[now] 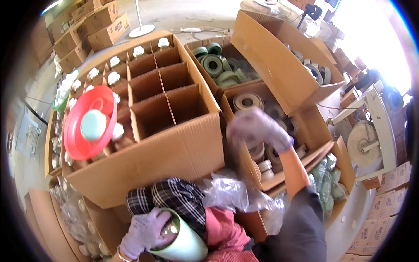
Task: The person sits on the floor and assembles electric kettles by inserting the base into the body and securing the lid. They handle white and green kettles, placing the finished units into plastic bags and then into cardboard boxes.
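Observation:
At the bottom, my left hand [144,230], in a pale glove, grips the rim of a light green cylinder [188,244] like a flask body. It lies tilted over my lap, with something shiny and glassy just inside its mouth. My right hand [258,127], gloved too and smeared by motion, is over a carton of ring-shaped parts [248,101]. Whether its fingers hold a part cannot be made out. Beside the left hand is black-and-white plaid cloth [179,198], and clear plastic wrap [224,192] lies between the two arms.
A large divided carton [174,144] holds several white-topped items; a red basin [72,135] with a pale green cup-like piece [93,125] rests on it. Green rings [213,65] fill another carton behind. Green plastic-wrapped pieces [321,181] sit at right, near a white-framed stand [379,126].

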`<action>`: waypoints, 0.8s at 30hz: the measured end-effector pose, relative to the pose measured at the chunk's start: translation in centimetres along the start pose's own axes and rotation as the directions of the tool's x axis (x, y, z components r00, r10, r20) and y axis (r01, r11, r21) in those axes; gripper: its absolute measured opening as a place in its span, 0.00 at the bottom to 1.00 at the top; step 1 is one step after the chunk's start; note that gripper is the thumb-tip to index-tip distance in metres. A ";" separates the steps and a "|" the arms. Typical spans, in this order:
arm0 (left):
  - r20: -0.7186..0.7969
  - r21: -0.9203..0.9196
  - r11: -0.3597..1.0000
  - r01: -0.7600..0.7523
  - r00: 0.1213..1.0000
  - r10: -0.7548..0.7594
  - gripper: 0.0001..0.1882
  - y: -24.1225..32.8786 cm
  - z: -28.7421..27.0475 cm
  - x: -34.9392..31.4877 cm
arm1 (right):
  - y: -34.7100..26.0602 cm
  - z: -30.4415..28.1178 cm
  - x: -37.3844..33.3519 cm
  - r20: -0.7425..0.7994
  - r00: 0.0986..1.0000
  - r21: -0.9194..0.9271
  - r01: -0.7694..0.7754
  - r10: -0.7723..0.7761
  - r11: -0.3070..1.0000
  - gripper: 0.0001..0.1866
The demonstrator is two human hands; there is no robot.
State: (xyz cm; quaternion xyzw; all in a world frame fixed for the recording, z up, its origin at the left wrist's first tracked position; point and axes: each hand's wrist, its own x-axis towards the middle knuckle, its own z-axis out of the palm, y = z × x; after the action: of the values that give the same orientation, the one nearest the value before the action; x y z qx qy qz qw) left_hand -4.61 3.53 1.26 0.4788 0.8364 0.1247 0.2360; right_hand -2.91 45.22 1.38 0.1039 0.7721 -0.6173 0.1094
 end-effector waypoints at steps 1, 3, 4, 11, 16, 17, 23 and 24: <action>0.067 -0.010 0.998 -0.060 0.996 0.061 0.24 -0.4 -0.7 1.1 | 0.3 -3.0 2.9 -0.294 0.955 -0.088 0.021 -0.046 0.996 0.13; 0.092 0.007 0.999 -0.049 0.995 0.048 0.23 0.8 -2.0 1.0 | 5.3 -8.5 13.0 -0.596 0.777 -0.352 -0.026 -0.202 0.936 0.17; 0.067 -0.030 0.995 -0.095 0.993 0.097 0.28 0.3 -1.1 1.1 | 10.1 -14.0 16.9 -0.587 0.724 -0.657 -0.166 -0.362 0.735 0.23; 0.017 -0.192 0.981 -0.034 0.999 0.038 0.21 -1.1 -1.9 1.7 | 17.1 -16.4 29.1 -0.470 0.853 -0.872 -0.488 -0.228 -0.027 0.31; 0.015 -0.177 0.981 -0.074 0.997 0.078 0.20 -2.3 -1.2 1.8 | 15.4 -15.3 29.9 -0.562 0.800 -0.799 -0.591 -0.213 -0.113 0.16; -0.012 -0.182 0.977 -0.110 0.994 0.110 0.20 -2.5 -1.4 2.1 | 15.7 -16.0 28.7 -0.569 0.776 -0.797 -0.601 -0.273 -0.048 0.16; -0.123 -0.205 0.962 -0.180 0.980 0.157 0.23 -1.2 -1.7 1.5 | 6.5 -13.6 17.8 -0.938 0.229 -0.130 0.461 -0.259 0.878 0.12; -0.136 -0.207 0.961 -0.184 0.978 0.158 0.24 -1.5 -1.0 1.4 | 4.0 -11.3 15.0 -0.914 0.320 -0.046 0.530 -0.250 0.847 0.11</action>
State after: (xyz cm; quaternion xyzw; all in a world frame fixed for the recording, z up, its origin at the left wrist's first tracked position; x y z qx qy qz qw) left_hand -6.86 3.98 1.11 0.5124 0.7856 0.2639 0.2253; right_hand -16.51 57.53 -4.39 0.2370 0.6204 -0.5686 -0.4854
